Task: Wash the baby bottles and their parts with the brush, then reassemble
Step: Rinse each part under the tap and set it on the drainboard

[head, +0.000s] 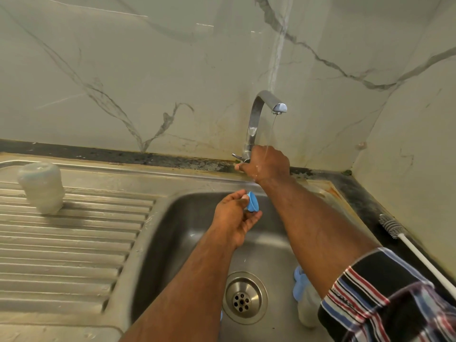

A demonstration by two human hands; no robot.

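Nearest, plaid sleeve [385, 299]; right hand [267, 164], fingers hidden, at tap lever [238, 156] under running water; left hand [237, 215], fingers pinching blue part [253, 204] over sink [187, 223].

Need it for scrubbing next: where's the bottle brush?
In the head view, the bottle brush lies on the dark counter right of the sink, beside the wall.

The right hand [267, 164] covers the base of the tap [256, 119], so its fingers' grip there cannot be made out. The right forearm hides most of the bottle [307, 309] lying in the sink [172, 230], beside its blue ring [299, 280]. The brush [392, 227] handle runs off the right edge. The blue part [253, 204] pinched by the left hand [234, 218] is too small to identify.
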